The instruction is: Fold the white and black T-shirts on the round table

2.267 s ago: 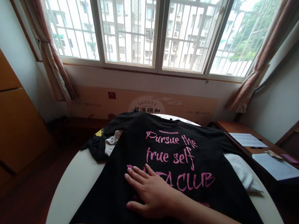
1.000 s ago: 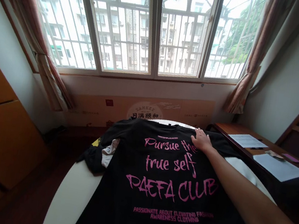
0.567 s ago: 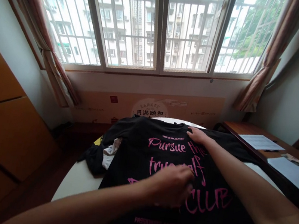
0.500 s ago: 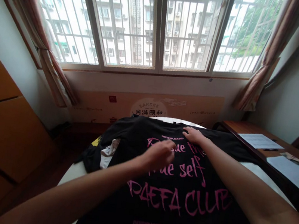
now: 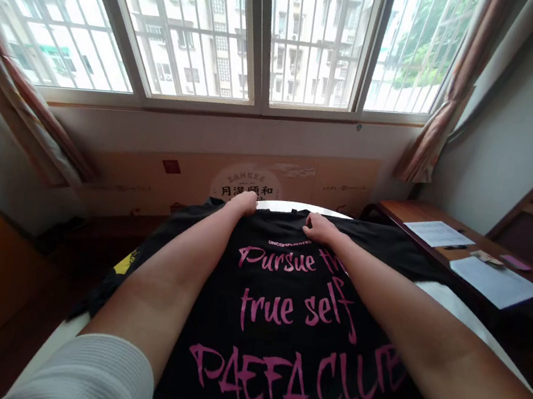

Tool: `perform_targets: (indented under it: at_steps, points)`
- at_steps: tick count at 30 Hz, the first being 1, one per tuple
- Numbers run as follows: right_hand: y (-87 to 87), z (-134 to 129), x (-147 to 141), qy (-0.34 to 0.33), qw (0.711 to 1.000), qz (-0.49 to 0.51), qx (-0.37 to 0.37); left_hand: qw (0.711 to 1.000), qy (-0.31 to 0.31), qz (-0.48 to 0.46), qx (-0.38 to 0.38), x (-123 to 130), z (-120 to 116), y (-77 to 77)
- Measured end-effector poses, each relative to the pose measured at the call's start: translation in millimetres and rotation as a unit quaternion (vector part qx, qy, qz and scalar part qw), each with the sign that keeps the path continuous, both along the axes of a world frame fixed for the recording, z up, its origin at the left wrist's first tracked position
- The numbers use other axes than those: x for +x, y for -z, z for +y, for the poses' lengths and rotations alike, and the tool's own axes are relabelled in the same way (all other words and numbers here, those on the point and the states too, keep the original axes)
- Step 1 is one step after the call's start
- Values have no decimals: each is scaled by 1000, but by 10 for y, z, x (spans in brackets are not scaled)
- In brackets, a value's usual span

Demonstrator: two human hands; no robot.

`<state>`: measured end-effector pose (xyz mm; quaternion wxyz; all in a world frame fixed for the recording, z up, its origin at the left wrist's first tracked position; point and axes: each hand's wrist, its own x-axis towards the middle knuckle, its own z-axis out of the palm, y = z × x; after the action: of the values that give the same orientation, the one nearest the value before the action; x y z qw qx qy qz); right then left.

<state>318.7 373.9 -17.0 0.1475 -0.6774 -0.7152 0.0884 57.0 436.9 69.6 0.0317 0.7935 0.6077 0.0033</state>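
A black T-shirt (image 5: 299, 312) with pink lettering lies spread over a round white table (image 5: 460, 318), its printed side up. My left hand (image 5: 244, 203) is at the far edge left of the collar, fingers curled over and partly hidden in the black cloth. My right hand (image 5: 320, 229) rests just right of the collar, its fingers bent onto the fabric. Both forearms stretch across the shirt and hide part of the print. A white sleeve covers my upper left arm.
To the right stands a wooden desk (image 5: 448, 235) with papers (image 5: 495, 283) and a pink card (image 5: 515, 262). A yellow-printed cloth (image 5: 123, 264) pokes out at the shirt's left side. A printed cardboard panel (image 5: 249, 183) stands below the barred window (image 5: 317, 39).
My left hand has moved from above the print up to the far edge of the shirt. My right hand has shifted left toward the collar. The view has moved closer.
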Motion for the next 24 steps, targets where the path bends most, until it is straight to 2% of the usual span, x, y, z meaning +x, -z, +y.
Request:
perform_targets:
  at_steps: [3,8,10,13,18,20,24]
  points:
    - [41,-30,-18,6,1000,4,8,999,12,6,-49,29,83,12]
    - [40,-36,-30,12,1000,5,1,979,64,-37,-189,25,66,-32]
    - [29,-47,-35,11,1000,4,0,976,86,-45,-197,27,54,-32]
    - [14,-72,-51,8,1000,3,1,979,107,-44,-167,39,53,-8]
    - [1,-100,-75,8,1000,-4,1,985,103,-35,-132,82,54,71]
    - [0,-100,-76,8,1000,-7,0,992,84,-34,-85,105,55,101]
    - [1,-79,-70,7,1000,-9,-8,997,5,-48,65,159,88,134]
